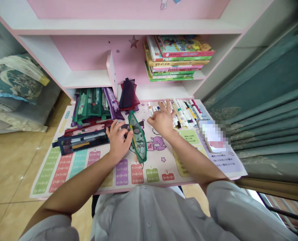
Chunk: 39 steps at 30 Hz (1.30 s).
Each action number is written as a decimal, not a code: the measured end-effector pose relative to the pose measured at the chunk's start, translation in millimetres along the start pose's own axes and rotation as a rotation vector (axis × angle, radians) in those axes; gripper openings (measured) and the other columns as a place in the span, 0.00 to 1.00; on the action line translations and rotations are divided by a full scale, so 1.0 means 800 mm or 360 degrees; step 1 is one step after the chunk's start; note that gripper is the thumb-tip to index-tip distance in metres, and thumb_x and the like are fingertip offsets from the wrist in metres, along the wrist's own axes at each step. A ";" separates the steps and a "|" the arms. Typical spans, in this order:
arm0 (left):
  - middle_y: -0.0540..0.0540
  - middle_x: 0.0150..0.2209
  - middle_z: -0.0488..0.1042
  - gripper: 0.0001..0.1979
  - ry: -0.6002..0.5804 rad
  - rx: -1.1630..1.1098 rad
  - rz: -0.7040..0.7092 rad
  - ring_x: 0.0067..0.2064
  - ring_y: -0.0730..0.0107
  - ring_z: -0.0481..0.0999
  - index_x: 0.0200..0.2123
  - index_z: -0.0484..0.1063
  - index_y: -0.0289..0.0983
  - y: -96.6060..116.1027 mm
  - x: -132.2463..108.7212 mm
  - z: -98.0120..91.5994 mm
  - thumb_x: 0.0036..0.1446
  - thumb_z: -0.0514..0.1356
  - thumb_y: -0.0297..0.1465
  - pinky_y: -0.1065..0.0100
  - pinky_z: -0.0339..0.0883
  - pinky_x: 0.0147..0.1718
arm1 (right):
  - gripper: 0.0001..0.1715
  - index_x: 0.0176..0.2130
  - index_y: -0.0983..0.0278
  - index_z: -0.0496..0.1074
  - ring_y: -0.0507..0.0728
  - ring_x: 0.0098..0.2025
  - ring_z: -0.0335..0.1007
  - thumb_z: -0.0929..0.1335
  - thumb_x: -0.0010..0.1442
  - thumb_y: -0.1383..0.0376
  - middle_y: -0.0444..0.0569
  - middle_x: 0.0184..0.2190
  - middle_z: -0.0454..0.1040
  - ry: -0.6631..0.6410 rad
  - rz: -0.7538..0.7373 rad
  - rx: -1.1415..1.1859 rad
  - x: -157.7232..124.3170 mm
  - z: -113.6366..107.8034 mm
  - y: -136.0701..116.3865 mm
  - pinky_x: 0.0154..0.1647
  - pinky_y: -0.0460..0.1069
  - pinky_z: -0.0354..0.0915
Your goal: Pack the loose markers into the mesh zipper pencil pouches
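Note:
A green mesh zip pouch (138, 142) lies on the desk mat between my hands, with a yellow-barrelled pen (132, 132) showing at its left side. My left hand (119, 139) is open beside it, thumb near the pouch's left edge; I cannot tell whether they touch. Under that hand's fingers ends a dark blue mesh pouch (84, 140) with pens inside. Over the left end of a loose row of markers (185, 112), my right hand (162, 118) hangs with its fingers apart. Its fingertips are close to the white-barrelled markers, and no marker shows in its grip.
Filled green pouches (92, 102), a purple pouch (111, 100) and red ones are piled at the back left. Flat dark pouches (128, 93) rest by the shelf divider (111, 72). A phone (211, 135) lies at right; books (177, 62) are stacked on the shelf.

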<state>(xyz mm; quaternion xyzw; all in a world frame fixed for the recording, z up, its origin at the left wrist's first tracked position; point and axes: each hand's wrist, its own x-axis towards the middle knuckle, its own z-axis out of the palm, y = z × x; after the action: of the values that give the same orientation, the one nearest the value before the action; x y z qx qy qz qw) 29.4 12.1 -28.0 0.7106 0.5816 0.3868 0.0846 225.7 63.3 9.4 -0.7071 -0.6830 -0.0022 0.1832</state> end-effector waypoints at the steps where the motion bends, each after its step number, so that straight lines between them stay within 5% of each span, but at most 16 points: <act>1: 0.44 0.52 0.76 0.14 0.0003 0.0004 -0.0001 0.65 0.46 0.63 0.23 0.68 0.38 0.000 0.000 0.000 0.60 0.59 0.36 0.31 0.46 0.60 | 0.11 0.27 0.66 0.78 0.76 0.72 0.40 0.66 0.54 0.64 0.58 0.66 0.60 0.0031 -0.0031 0.0057 -0.005 -0.008 -0.005 0.62 0.77 0.50; 9: 0.44 0.54 0.75 0.13 -0.0051 0.0032 -0.0043 0.66 0.48 0.61 0.23 0.68 0.39 0.002 0.001 -0.002 0.60 0.58 0.36 0.33 0.45 0.62 | 0.09 0.22 0.64 0.75 0.76 0.72 0.42 0.69 0.52 0.65 0.54 0.67 0.61 -0.0074 -0.0294 0.0293 -0.048 -0.046 -0.039 0.63 0.74 0.50; 31: 0.44 0.54 0.75 0.12 -0.0032 0.0039 -0.0017 0.65 0.47 0.62 0.24 0.68 0.39 0.004 0.001 -0.002 0.60 0.58 0.34 0.33 0.46 0.61 | 0.16 0.41 0.65 0.80 0.76 0.73 0.35 0.69 0.56 0.60 0.62 0.68 0.56 -0.0675 -0.0383 0.0034 -0.059 -0.004 -0.060 0.65 0.78 0.42; 39: 0.44 0.54 0.75 0.13 -0.0056 0.0053 -0.0050 0.65 0.47 0.61 0.24 0.69 0.39 0.002 0.002 -0.002 0.60 0.58 0.35 0.34 0.45 0.62 | 0.13 0.32 0.63 0.81 0.74 0.72 0.41 0.68 0.57 0.58 0.59 0.66 0.62 -0.0623 -0.0386 0.0168 -0.050 -0.008 -0.053 0.63 0.78 0.45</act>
<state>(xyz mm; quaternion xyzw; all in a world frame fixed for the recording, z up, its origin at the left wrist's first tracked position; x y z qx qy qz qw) 29.6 12.0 -24.9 0.7094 0.5975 0.3630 0.0891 183.4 22.8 16.5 -0.5962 -0.7846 0.1488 0.0824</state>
